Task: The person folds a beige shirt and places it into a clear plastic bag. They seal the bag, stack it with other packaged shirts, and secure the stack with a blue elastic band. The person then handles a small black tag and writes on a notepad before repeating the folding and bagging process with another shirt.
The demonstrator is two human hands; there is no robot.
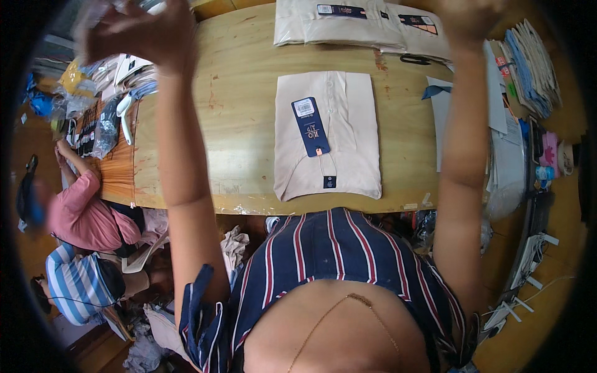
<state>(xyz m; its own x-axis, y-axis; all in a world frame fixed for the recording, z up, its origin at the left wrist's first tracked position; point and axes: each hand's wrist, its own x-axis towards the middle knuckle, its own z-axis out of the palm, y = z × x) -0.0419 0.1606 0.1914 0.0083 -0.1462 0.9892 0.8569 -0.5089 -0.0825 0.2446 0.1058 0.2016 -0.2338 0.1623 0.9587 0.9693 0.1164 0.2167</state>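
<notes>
A cream folded shirt (354, 137) lies flat on the table before me, collar toward me. On it rest a dark blue hang tag (310, 127), tied by a string, and a small black neck label (329, 182). Stretched to the far left, my left hand (140, 37) is raised and smeared by motion; something clear like plastic film shows by its fingers, but I cannot tell if it is held. At the far right edge my right hand (474, 18) is blurred and cut off, its fingers hidden, close to a row of bagged cream shirts (348, 34).
The wooden table (236, 124) curves across. Left are stacked garments (127, 71), a white handled tool (125, 118) and a dark plastic-wrapped bundle (107, 130). Papers (494, 105) and stacked folded garments (528, 68) stand right. Two people, in pink (93, 208) and striped (78, 283) tops, sit left.
</notes>
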